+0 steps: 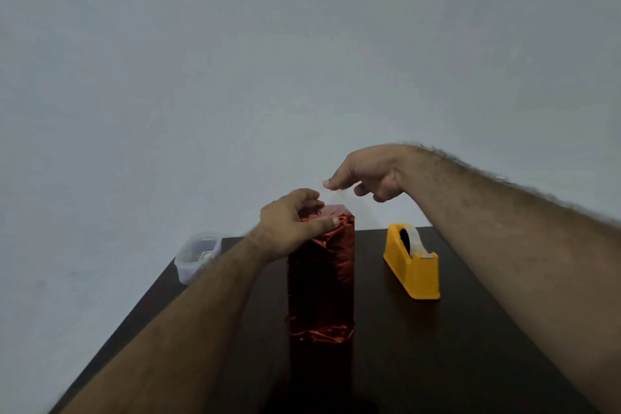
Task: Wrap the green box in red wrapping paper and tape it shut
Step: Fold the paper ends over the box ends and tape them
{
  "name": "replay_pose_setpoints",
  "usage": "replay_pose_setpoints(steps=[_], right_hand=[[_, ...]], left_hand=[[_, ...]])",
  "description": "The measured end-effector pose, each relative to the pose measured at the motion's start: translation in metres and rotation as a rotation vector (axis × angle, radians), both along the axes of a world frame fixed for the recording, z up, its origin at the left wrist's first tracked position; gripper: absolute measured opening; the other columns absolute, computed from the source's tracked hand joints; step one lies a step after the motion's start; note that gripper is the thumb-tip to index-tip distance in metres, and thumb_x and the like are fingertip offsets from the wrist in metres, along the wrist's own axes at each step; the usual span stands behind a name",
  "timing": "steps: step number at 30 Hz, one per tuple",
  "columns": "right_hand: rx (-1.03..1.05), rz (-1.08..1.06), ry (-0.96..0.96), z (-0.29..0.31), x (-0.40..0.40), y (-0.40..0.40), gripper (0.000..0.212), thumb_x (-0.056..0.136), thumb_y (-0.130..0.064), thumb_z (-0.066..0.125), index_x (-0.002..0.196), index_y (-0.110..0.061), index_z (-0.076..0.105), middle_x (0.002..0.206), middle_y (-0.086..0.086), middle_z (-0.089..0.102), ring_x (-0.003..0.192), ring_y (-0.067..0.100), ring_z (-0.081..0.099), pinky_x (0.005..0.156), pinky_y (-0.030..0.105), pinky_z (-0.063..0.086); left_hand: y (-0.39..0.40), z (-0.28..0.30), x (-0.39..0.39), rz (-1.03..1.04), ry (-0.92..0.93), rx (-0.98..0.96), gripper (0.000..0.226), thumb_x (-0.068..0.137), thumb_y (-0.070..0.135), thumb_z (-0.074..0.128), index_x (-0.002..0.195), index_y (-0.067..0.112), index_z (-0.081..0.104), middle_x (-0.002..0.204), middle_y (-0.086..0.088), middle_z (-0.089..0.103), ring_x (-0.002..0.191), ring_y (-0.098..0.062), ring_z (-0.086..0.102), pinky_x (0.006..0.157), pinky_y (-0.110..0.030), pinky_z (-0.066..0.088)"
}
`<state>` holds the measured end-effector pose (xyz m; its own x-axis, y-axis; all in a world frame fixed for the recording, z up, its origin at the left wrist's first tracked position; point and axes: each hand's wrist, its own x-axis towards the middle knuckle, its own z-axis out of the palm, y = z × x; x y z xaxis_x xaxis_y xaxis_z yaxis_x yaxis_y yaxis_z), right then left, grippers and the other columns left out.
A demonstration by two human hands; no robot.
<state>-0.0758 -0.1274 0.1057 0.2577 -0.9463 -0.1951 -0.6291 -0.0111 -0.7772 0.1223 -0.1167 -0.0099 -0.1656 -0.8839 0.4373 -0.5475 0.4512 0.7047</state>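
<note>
Pale grey wall behind, dark counter (pixel 386 363) below, and standing upright in the middle is the box (pixel 321 282), fully covered in crinkled red wrapping paper (pixel 336 245), no green showing anywhere. Off to its right sits the yellow tape dispenser (pixel 411 265); at the counter's far left corner, a clear plastic tub (pixel 198 254). Left hand (pixel 290 223) curls over the top, fingers and thumb gripping the folded paper down. Right hand (pixel 364 175) hovers just above, thumb and forefinger pinching what looks like a faint strip of clear tape (pixel 327 193). Judging by this, wrapping's nearly done: only sealing that top end remains.
</note>
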Motion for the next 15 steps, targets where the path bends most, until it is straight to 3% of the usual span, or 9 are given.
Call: replay_pose_setpoints(steps=[4, 7, 9, 11, 13, 15], right_hand=[[0.047, 0.011, 0.107, 0.007, 0.012, -0.007, 0.061, 0.086, -0.028, 0.083, 0.141, -0.013, 0.061, 0.159, 0.000, 0.044, 0.152, 0.025, 0.029, 0.124, 0.050, 0.009], [0.062, 0.023, 0.180, 0.008, 0.018, -0.011, 0.068, 0.087, -0.027, 0.083, 0.147, -0.012, 0.056, 0.162, 0.001, 0.041, 0.155, 0.026, 0.026, 0.126, 0.053, 0.003], [0.069, 0.030, 0.221, 0.008, 0.021, -0.012, 0.066, 0.087, -0.026, 0.082, 0.146, -0.012, 0.057, 0.160, 0.001, 0.043, 0.155, 0.027, 0.026, 0.126, 0.053, 0.003], [0.075, 0.039, 0.261, 0.007, 0.024, -0.012, 0.060, 0.088, -0.026, 0.081, 0.142, -0.012, 0.059, 0.160, 0.003, 0.042, 0.155, 0.028, 0.026, 0.127, 0.054, 0.003], [0.085, 0.046, 0.302, 0.008, 0.030, -0.011, 0.047, 0.089, -0.026, 0.080, 0.132, -0.013, 0.065, 0.161, 0.005, 0.041, 0.155, 0.029, 0.026, 0.127, 0.055, 0.004], [0.093, 0.049, 0.348, 0.009, 0.035, -0.011, 0.031, 0.090, -0.026, 0.080, 0.116, -0.015, 0.068, 0.152, 0.005, 0.045, 0.147, 0.028, 0.033, 0.125, 0.055, 0.007]], left_hand=[[-0.003, -0.001, 0.001, 0.009, -0.007, -0.010, 0.092, 0.064, 0.077, 0.081, 0.142, 0.034, 0.058, 0.126, 0.021, 0.072, 0.114, 0.004, 0.066, 0.113, -0.039, 0.050], [-0.004, -0.002, 0.002, 0.022, -0.022, -0.032, 0.096, 0.062, 0.083, 0.077, 0.142, 0.036, 0.054, 0.115, 0.031, 0.069, 0.120, -0.001, 0.064, 0.117, -0.044, 0.044], [-0.005, -0.002, 0.003, 0.028, -0.032, -0.035, 0.101, 0.062, 0.083, 0.075, 0.146, 0.034, 0.049, 0.108, 0.037, 0.064, 0.124, -0.005, 0.062, 0.119, -0.047, 0.040], [-0.006, -0.002, 0.003, 0.031, -0.032, -0.035, 0.105, 0.062, 0.083, 0.074, 0.150, 0.032, 0.046, 0.118, 0.029, 0.066, 0.127, -0.009, 0.061, 0.120, -0.049, 0.038], [-0.009, -0.003, 0.004, 0.037, -0.028, -0.032, 0.110, 0.061, 0.084, 0.075, 0.152, 0.033, 0.042, 0.124, 0.023, 0.068, 0.131, -0.013, 0.058, 0.120, -0.049, 0.038], [-0.012, -0.006, 0.005, 0.044, -0.016, -0.027, 0.113, 0.060, 0.084, 0.077, 0.154, 0.035, 0.038, 0.112, 0.032, 0.065, 0.134, -0.015, 0.057, 0.120, -0.048, 0.040]])
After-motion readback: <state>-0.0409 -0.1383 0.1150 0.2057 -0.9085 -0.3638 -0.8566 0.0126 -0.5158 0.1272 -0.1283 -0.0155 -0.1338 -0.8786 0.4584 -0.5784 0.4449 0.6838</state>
